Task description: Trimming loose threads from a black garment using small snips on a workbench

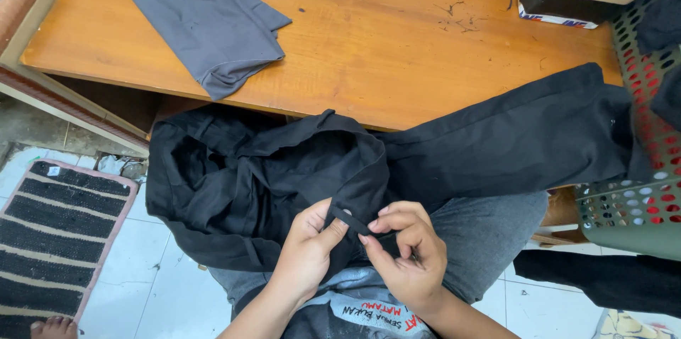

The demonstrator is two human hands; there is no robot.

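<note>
I see left hand (pixel 306 240) and right hand (pixel 404 254) pinched shut on a narrow strap (pixel 349 220) of the black garment (pixel 241 176) across the lap below the worktop (pixel 397 48); limp, light cloth, best held at the strap ends.

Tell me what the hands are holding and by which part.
Both hands pinch a narrow strap of the black garment on the lap: the left hand grips its end beside a small button, the right hand grips further along.
</note>
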